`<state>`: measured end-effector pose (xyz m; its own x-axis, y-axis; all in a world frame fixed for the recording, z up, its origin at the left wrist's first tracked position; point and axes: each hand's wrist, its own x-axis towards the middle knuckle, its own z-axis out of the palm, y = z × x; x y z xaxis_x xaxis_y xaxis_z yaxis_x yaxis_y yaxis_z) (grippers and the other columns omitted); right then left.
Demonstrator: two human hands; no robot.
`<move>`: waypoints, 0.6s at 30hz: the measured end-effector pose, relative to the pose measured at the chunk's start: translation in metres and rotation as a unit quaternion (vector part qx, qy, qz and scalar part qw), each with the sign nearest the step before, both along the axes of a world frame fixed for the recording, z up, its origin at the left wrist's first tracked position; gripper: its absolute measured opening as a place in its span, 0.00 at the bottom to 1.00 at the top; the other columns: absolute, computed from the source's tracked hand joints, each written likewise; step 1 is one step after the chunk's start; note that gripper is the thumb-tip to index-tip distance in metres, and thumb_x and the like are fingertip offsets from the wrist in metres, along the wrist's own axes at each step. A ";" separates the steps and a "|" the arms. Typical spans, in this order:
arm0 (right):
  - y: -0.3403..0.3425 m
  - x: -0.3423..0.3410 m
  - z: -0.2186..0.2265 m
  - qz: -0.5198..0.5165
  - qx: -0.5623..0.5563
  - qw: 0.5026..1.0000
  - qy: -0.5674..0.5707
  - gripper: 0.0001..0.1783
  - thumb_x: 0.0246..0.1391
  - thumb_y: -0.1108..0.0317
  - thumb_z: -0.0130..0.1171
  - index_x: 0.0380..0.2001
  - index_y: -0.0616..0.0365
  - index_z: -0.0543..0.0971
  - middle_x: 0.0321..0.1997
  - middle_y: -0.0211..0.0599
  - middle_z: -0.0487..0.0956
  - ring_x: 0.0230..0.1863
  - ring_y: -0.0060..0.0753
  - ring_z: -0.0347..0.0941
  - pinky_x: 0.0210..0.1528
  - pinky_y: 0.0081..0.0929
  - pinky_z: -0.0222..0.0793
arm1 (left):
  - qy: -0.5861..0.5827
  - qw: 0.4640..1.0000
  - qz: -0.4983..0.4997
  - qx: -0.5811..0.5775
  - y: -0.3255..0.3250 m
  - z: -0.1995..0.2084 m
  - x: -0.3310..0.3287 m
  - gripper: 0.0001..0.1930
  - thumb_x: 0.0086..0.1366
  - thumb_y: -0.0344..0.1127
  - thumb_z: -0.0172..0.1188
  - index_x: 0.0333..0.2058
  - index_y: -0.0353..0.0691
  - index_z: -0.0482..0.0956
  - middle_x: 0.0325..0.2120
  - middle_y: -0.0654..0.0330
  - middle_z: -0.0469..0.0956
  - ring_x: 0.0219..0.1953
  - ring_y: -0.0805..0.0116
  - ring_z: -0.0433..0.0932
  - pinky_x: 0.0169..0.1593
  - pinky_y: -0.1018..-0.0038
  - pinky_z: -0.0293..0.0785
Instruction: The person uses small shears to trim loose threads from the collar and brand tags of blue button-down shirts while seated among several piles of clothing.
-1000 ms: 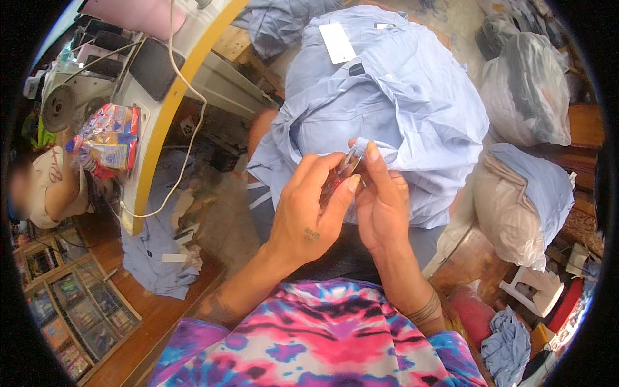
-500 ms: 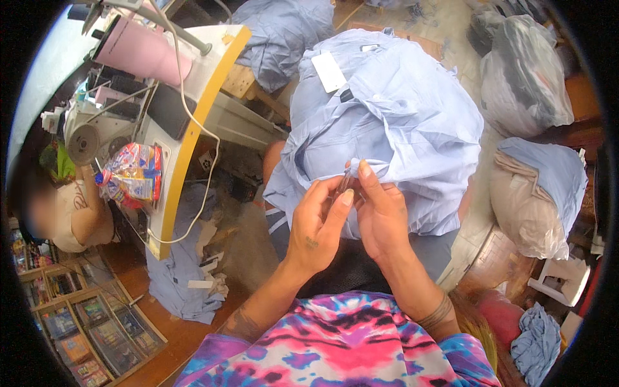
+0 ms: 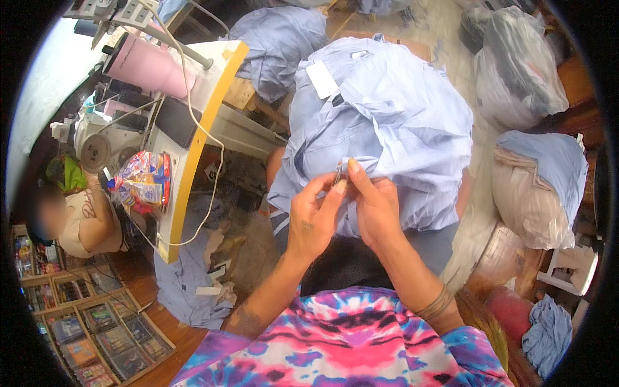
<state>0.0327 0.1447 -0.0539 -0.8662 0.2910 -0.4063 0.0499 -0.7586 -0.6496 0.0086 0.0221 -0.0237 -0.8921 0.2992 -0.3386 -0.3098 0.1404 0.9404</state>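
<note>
A large light-blue garment [image 3: 406,122] lies bunched over my lap, with a white tag [image 3: 322,80] and a dark label [image 3: 338,100] on its upper part. Between the thumb and fingers of my left hand [image 3: 314,219] is a slim, shiny metal tool [image 3: 338,173], too small to tell its exact kind. Its tip meets the fabric edge. Close against it, my right hand [image 3: 377,209] pinches a fold of that edge between thumb and forefinger. The fingers beneath the cloth are partly hidden.
A yellow-edged table [image 3: 205,122] at left carries a pink tumbler [image 3: 149,68], a dark phone [image 3: 175,121] and a snack bag [image 3: 143,180]; a white cable [image 3: 216,145] hangs over its edge. Stuffed plastic bags [image 3: 519,74] stand at right. Another person [image 3: 90,219] sits at far left.
The view has shifted slightly, so the table and garment sit a little differently. My hands stay together at the fabric edge, with the metal tool still held in the left.
</note>
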 end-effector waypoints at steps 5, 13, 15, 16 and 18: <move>0.014 0.005 0.004 0.025 0.104 0.989 -0.107 0.21 0.61 0.51 0.70 0.27 0.60 0.84 0.27 0.26 0.79 0.28 0.20 0.68 0.30 0.26 0.64 | 0.033 0.997 -0.006 -0.069 0.016 0.008 -0.001 0.16 0.73 0.37 0.61 0.49 0.28 0.83 0.38 0.58 0.84 0.38 0.74 0.80 0.42 0.76 0.77; -0.007 0.003 -0.030 -0.008 0.097 0.992 -0.079 0.25 0.60 0.49 0.70 0.36 0.66 0.85 0.37 0.32 0.83 0.39 0.22 0.75 0.40 0.24 0.68 | 0.056 0.995 0.070 0.048 0.004 -0.029 0.001 0.11 0.67 0.37 0.67 0.36 0.32 0.84 0.17 0.70 0.71 0.18 0.81 0.65 0.20 0.77 0.58; 0.002 0.000 -0.010 -0.023 0.083 0.993 -0.081 0.22 0.61 0.52 0.70 0.36 0.66 0.85 0.37 0.33 0.84 0.38 0.23 0.76 0.40 0.23 0.69 | 0.052 0.999 0.009 0.009 0.001 -0.033 -0.004 0.19 0.70 0.42 0.64 0.50 0.32 0.81 0.35 0.59 0.80 0.35 0.71 0.77 0.39 0.73 0.71; 0.000 -0.004 -0.039 -0.022 0.093 0.990 -0.106 0.21 0.62 0.53 0.69 0.36 0.65 0.85 0.36 0.34 0.84 0.37 0.24 0.76 0.40 0.24 0.70 | 0.045 0.998 -0.035 -0.009 -0.004 -0.034 -0.012 0.24 0.71 0.45 0.63 0.58 0.32 0.80 0.44 0.54 0.85 0.43 0.66 0.82 0.49 0.71 0.78; -0.005 -0.011 -0.059 -0.044 0.087 0.993 -0.063 0.18 0.65 0.55 0.65 0.40 0.63 0.84 0.34 0.34 0.83 0.34 0.27 0.78 0.35 0.28 0.72 | 0.098 0.993 -0.058 0.023 -0.008 -0.012 -0.006 0.21 0.72 0.43 0.62 0.54 0.31 0.81 0.43 0.55 0.85 0.42 0.66 0.82 0.47 0.71 0.79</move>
<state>0.0219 0.1402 -0.1134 -0.7803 0.4376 -0.4469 0.0779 -0.6410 -0.7636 0.0024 0.0144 -0.0358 -0.8984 0.4142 -0.1460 -0.1050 0.1204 0.9872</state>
